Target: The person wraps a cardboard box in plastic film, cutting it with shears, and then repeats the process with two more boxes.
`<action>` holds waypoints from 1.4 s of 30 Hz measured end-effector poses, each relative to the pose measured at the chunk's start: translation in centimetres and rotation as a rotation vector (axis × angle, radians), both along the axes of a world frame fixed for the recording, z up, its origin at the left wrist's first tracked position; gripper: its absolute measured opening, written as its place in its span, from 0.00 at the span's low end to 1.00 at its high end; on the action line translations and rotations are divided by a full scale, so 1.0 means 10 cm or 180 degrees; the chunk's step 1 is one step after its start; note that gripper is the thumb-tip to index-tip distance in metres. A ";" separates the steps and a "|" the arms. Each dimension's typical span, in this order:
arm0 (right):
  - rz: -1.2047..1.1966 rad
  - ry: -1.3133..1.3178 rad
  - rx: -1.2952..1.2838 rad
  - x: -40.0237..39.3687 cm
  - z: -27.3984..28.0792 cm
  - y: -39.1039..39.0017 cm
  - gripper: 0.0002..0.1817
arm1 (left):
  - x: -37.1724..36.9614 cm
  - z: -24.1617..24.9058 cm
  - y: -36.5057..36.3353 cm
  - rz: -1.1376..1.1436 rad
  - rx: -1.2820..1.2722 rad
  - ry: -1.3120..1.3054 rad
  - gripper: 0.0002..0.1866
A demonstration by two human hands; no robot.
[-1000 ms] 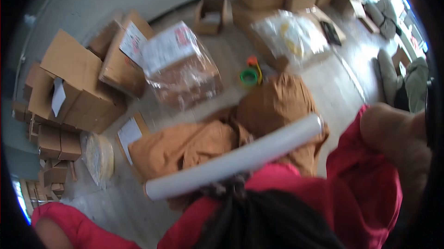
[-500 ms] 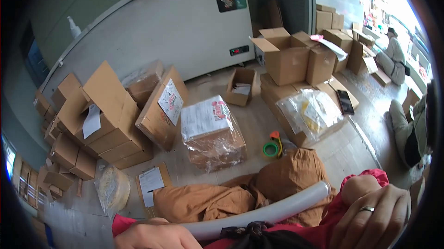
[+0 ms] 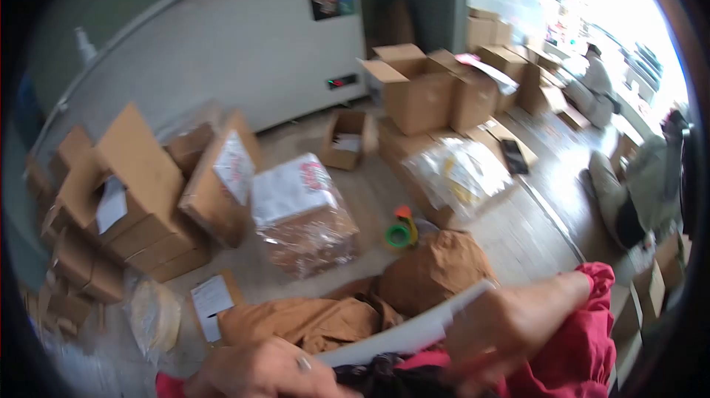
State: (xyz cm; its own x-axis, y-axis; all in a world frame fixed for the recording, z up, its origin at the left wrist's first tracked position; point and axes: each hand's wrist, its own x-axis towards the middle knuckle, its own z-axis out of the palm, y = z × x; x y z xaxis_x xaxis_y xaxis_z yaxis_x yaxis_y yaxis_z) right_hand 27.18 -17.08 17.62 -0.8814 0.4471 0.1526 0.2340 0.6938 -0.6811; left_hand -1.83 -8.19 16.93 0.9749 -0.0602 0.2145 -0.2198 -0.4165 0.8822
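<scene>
Both hands are blurred by motion. My left hand [image 3: 277,370], with a ring on one finger, is low in front of my body, its fingers smeared. My right hand [image 3: 488,328] hangs over the right end of a pale, smooth curved tube [image 3: 396,339]; its fingers are too blurred to read. The tube lies across my lap, in front of my brown-clothed legs [image 3: 436,269]. A dark knotted cloth [image 3: 381,376] shows between my hands. Beyond my legs are a green tape roll [image 3: 398,235] and a carton wrapped in clear film [image 3: 307,232].
Open cartons [image 3: 148,213] are stacked at the left, near a paper sheet [image 3: 212,302] and a wrapped round item [image 3: 155,317]. A phone [image 3: 513,155] and plastic bag [image 3: 462,176] lie on cartons. A white chest freezer [image 3: 222,50] stands behind. Two people [image 3: 651,191] sit at the right.
My ringed left hand has left my right sleeve and moved to the lower left. My right hand has come into view near the tube's end. The view has turned slightly right.
</scene>
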 end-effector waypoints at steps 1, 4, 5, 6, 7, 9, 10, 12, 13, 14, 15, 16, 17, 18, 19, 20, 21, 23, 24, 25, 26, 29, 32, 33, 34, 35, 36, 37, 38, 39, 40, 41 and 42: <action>-0.0592 -0.0481 0.0072 0.06 -0.16 0.02 0.17 | -0.06 -0.14 -0.03 0.0652 0.0644 0.0402 0.19; -0.1823 -0.1668 0.0747 0.50 -1.05 -0.17 0.28 | -0.58 -1.12 -0.17 0.1185 0.1673 0.1168 0.26; -0.2037 -0.2064 0.1103 0.64 -1.31 -0.32 0.32 | -0.74 -1.41 -0.19 0.1358 0.1687 0.1383 0.28; -0.2133 -0.1765 0.0919 0.74 -1.50 -0.44 0.35 | -0.60 -1.31 -0.31 0.1727 0.2172 0.0874 0.18; -0.2160 -0.1437 0.0765 0.83 -1.67 -0.49 0.37 | -0.51 -1.20 -0.49 0.2171 0.2608 0.0367 0.10; -0.2243 -0.1242 0.0277 0.94 -1.91 -0.42 0.37 | -0.53 -1.19 -0.45 0.2130 0.2089 0.0505 0.10; -0.2096 -0.0987 0.0092 1.01 -1.93 -0.34 0.36 | -0.59 -1.19 -0.40 0.2137 0.1638 0.0676 0.09; -0.2082 -0.0723 -0.0332 1.10 -1.85 -0.17 0.33 | -0.79 -1.31 -0.13 0.1931 0.1374 0.0980 0.19; -0.2177 -0.0696 -0.0617 1.12 -1.83 -0.12 0.31 | -0.79 -1.30 -0.09 0.1740 0.1082 0.1325 0.30; -0.2266 -0.0650 -0.0909 1.15 -1.87 -0.08 0.30 | -0.81 -1.29 -0.10 0.1770 0.1112 0.1444 0.30; -0.2365 -0.0600 -0.1195 1.17 -1.92 -0.05 0.30 | -0.72 -1.18 -0.13 0.1877 0.1177 0.1530 0.29; -0.2329 -0.0710 -0.0979 1.14 -1.80 -0.07 0.30 | -0.69 -1.13 -0.19 0.2009 0.1230 0.1611 0.27; -0.2204 -0.0576 -0.0651 1.15 -1.86 -0.07 0.30 | -0.74 -1.16 -0.28 0.2089 0.1208 0.1759 0.27; -0.2220 -0.0364 -0.0399 1.14 -1.86 -0.11 0.26 | -0.76 -1.21 -0.34 0.2320 0.1398 0.1489 0.25; -0.2173 -0.0316 -0.0452 1.12 -1.87 -0.11 0.26 | -0.76 -1.27 -0.37 0.2509 0.1596 0.1178 0.22; -0.2315 -0.0099 -0.0030 1.11 -1.90 -0.14 0.24 | -0.77 -1.34 -0.41 0.2820 0.1747 0.0987 0.17; -0.2468 0.0106 0.0395 1.11 -1.92 -0.16 0.22 | -0.78 -1.40 -0.38 0.2798 0.1724 0.1043 0.17; -0.2565 0.0184 0.0330 1.12 -1.96 -0.14 0.17 | -0.84 -1.47 -0.28 0.3043 0.2110 0.0716 0.07; -0.2838 0.0379 -0.0130 1.12 -1.96 -0.12 0.16 | -0.85 -1.46 -0.20 0.3081 0.1963 0.0750 0.10; -0.3101 0.0573 -0.0590 1.14 -1.96 -0.08 0.14 | -0.84 -1.45 -0.13 0.3094 0.1962 0.0775 0.10; -0.3331 0.0701 -0.1164 1.22 -2.00 -0.03 0.17 | -0.83 -1.46 -0.04 0.3283 0.1525 0.0809 0.09; -0.3238 0.1324 -0.1754 1.39 -1.95 -0.03 0.25 | -0.85 -1.51 0.27 0.3331 0.1001 0.0505 0.12; -0.2886 0.0498 -0.0994 1.35 -1.75 -0.02 0.35 | -0.85 -1.43 0.48 0.2911 0.0710 0.0396 0.24; -0.2917 0.0135 -0.0821 1.34 -1.75 0.01 0.36 | -0.80 -1.37 0.52 0.2890 0.0768 0.0446 0.24; -0.2989 0.0246 -0.0400 1.33 -1.79 0.06 0.34 | -0.76 -1.31 0.51 0.2779 0.1091 0.0749 0.24; -0.2924 0.0327 -0.0415 1.37 -1.83 0.13 0.34 | -0.72 -1.23 0.48 0.2696 0.1405 0.1065 0.24; -0.2705 0.0238 -0.0142 1.41 -1.89 0.20 0.33 | -0.74 -1.14 0.45 0.2733 0.1512 0.1365 0.25; -0.2461 0.0157 0.0133 1.45 -1.94 0.29 0.31 | -0.75 -1.08 0.39 0.2828 0.1553 0.1468 0.25; -0.2449 0.0365 0.0152 1.46 -1.96 0.35 0.26 | -0.76 -1.05 0.33 0.2944 0.1901 0.1593 0.25; -0.2316 0.0445 0.0126 1.47 -1.99 0.39 0.26 | -0.80 -1.04 0.24 0.3055 0.2237 0.1732 0.26; -0.2356 0.0588 -0.0130 1.49 -2.00 0.43 0.25 | -0.88 -1.08 0.17 0.3348 0.2073 0.1973 0.28; -0.2411 0.0702 -0.0384 1.51 -1.99 0.48 0.24 | -0.93 -1.10 0.10 0.3456 0.2078 0.2043 0.28; -0.2377 0.0773 -0.0587 1.52 -1.97 0.52 0.21 | -0.95 -1.12 0.04 0.3767 0.1852 0.1886 0.27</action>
State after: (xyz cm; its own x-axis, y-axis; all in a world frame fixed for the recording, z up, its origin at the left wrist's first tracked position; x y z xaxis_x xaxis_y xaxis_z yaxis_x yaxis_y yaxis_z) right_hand 42.36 -11.90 -2.03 -0.2917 0.9416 0.1680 0.4222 0.2844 -0.8607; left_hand -11.36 -7.75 5.74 0.4490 0.8935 -0.0046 0.8327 -0.4166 0.3648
